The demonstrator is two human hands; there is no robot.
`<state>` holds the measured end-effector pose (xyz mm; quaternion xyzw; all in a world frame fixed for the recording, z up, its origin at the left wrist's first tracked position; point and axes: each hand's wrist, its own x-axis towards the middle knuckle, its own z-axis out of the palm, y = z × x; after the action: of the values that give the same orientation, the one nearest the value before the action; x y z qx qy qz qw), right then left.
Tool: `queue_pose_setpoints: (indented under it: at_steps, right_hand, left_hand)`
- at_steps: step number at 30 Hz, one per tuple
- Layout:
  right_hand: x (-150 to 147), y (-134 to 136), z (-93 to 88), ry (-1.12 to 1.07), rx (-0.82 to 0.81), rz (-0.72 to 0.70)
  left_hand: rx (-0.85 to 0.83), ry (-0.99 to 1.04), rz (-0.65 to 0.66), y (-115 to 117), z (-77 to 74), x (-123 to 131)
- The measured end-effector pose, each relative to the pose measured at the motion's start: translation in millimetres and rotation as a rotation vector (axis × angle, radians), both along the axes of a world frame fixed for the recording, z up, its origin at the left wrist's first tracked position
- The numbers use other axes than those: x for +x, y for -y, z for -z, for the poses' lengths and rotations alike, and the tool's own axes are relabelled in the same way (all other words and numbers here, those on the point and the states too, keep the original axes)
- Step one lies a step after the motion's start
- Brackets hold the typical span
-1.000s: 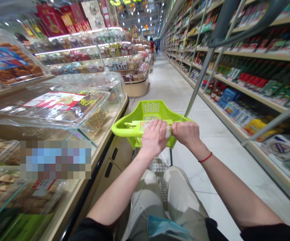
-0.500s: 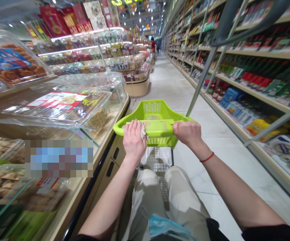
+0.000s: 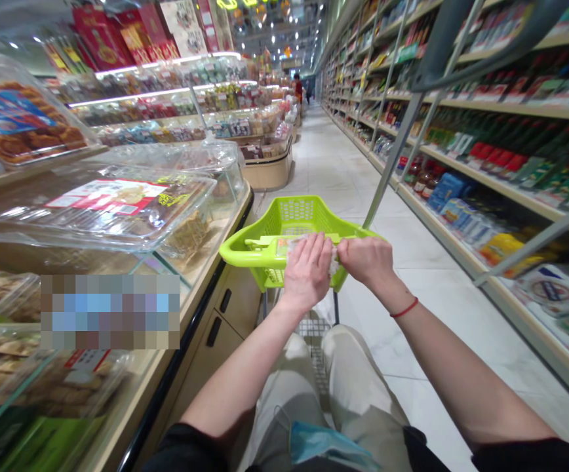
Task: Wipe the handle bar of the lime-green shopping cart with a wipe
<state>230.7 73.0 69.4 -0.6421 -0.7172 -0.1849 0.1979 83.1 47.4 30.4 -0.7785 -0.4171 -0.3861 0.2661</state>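
A lime-green shopping cart (image 3: pixel 235 254) with a perforated basket stands right in front of my knees. My left hand (image 3: pixel 307 272) presses a crumpled whitish cloth (image 3: pixel 334 262) onto the middle of the cart's handle bar; the cloth mostly hides under the palm and fingers. At the handle's right end, my right hand (image 3: pixel 367 262) is closed around the bar in a fist. The two hands are close together, with the cloth's edge between them. A red cord circles my right wrist.
Glass display cases with clear packs of baked snacks (image 3: pixel 132 203) line the left side, close to the cart. Tall shelves of packaged goods (image 3: pixel 505 164) run along the right. A tiled aisle (image 3: pixel 311 157) stretches ahead, with people far off. A blue face mask (image 3: pixel 331 446) lies at my lap.
My left hand has slid right along the handle with the cloth, from its left part to beside my right hand. My right hand keeps its grip, and the cart has hardly moved.
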Motion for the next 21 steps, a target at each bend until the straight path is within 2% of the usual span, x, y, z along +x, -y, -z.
queue_pose_setpoints:
  at_steps: [6, 10, 13, 16, 21]
  right_hand:
    - [0.4, -1.5, 1.4, -0.001, -0.031, 0.019]
    - [2.6, -1.3, 1.5, -0.007, -0.026, 0.008]
    - [3.9, -1.2, 1.8, -0.012, -0.022, 0.008]
    - [4.5, -1.4, 1.5, -0.01, -0.035, 0.019]
    - [7.8, -2.0, 0.9, -0.007, -0.048, 0.045]
  left_hand:
    - [0.052, -0.023, -0.032, 10.0, 5.5, -54.2]
    - [0.063, 0.058, -0.168, 13.8, 13.5, -97.7]
    - [0.073, 0.12, -0.244, 14.8, 18.4, -117.1]
    - [0.085, 0.202, -0.266, 13.9, 20.1, -113.4]
    - [0.002, 0.273, -0.147, 9.5, 15.2, -67.5]
